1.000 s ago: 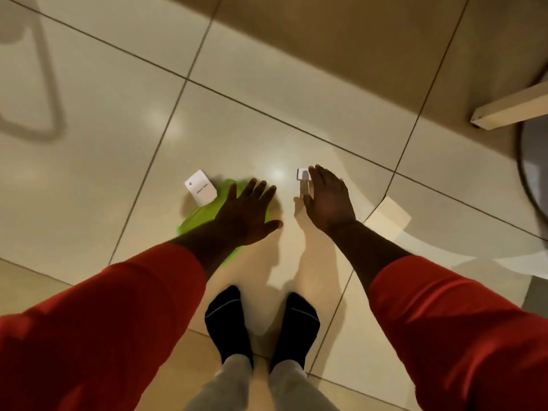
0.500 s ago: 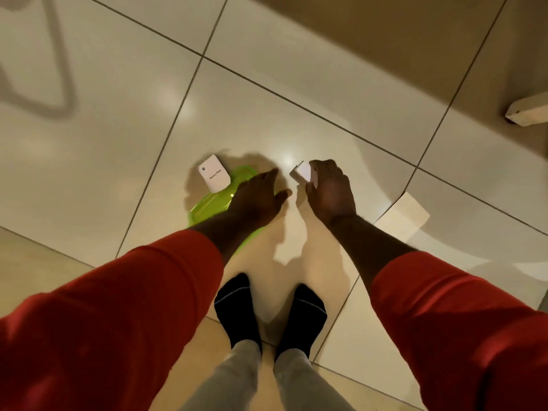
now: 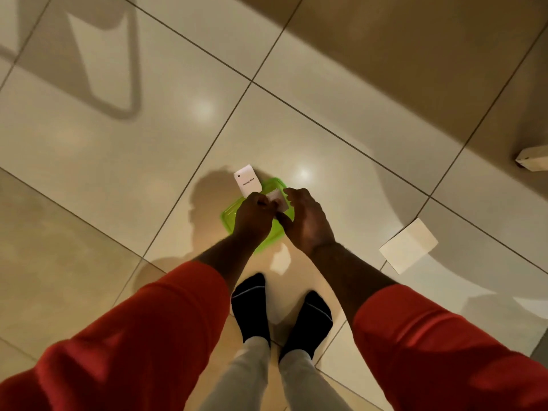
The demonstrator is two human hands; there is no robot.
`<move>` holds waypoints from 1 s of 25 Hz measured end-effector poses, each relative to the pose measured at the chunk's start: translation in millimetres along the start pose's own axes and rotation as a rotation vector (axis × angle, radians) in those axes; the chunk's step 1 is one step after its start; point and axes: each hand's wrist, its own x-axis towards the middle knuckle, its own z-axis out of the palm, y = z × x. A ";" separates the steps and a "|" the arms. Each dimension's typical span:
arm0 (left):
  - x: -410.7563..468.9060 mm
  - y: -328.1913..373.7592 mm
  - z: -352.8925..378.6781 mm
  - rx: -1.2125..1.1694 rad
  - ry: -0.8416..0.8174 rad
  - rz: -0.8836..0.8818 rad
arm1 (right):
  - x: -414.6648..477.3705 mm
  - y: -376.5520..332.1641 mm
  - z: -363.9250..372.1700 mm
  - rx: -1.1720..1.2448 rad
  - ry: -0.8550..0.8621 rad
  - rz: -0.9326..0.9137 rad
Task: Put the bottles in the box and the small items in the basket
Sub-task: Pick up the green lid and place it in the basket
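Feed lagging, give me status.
Left hand and right hand both pinching small white card. Above flat translucent green plastic lid. Nothing blocking.

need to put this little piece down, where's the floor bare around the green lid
Bare tile lies left of the green lid and white card, and right of it up to the paper sheet. Crowded where both hands meet.
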 end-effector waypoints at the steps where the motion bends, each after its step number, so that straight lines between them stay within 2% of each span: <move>1: 5.5 -7.3 -3.5 0.041 0.014 0.001 | 3.2 4.3 5.0 -0.030 -0.003 -0.012; 4: 24.4 -31.0 -13.4 0.120 0.068 0.005 | 16.8 27.1 16.6 -0.203 -0.030 0.017; 8: 52.2 -65.1 -21.7 0.200 0.107 -0.021 | 36.2 55.0 38.3 -0.364 -0.077 0.159; 14: 60.9 -79.0 -25.9 0.243 0.080 -0.022 | 44.4 69.2 55.3 -0.370 -0.093 0.279; 20: 16.3 -32.3 -47.0 0.193 0.005 0.019 | -3.1 42.2 -0.7 -0.313 -0.037 0.339; 25: -72.3 58.9 -84.2 0.184 -0.175 0.139 | -74.1 -13.5 -106.9 -0.219 0.083 0.305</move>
